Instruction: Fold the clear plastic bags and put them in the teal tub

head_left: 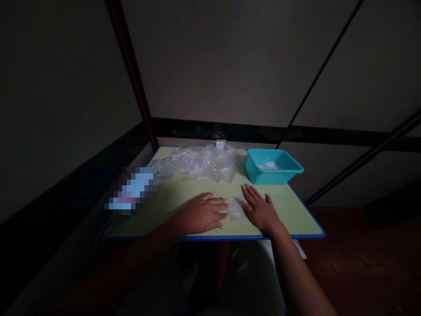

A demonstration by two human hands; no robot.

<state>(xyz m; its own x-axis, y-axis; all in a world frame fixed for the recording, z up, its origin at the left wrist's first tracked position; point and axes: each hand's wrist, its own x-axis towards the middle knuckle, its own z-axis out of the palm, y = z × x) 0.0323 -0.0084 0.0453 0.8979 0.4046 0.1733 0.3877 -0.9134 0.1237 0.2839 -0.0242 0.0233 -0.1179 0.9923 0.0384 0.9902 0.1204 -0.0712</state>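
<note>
A small clear plastic bag (236, 210), flat and square, lies on the table between my two hands. My left hand (204, 214) rests palm down with its fingers spread, the fingertips reaching the bag's left edge. On the other side, my right hand (259, 208) also lies flat, its thumb side at the bag's right edge. Behind them, a loose heap of clear plastic bags (200, 162) stretches across the back of the table. Part of the small bag's right side is hidden by my right hand.
A turquoise plastic basin (271, 175) stands at the back right, with some clear plastic (268, 165) inside. At the left edge is a blurred-out bright object (133, 191). The pale green table (148, 224) has a blue rim, and panelled walls (213, 66) rise behind it.
</note>
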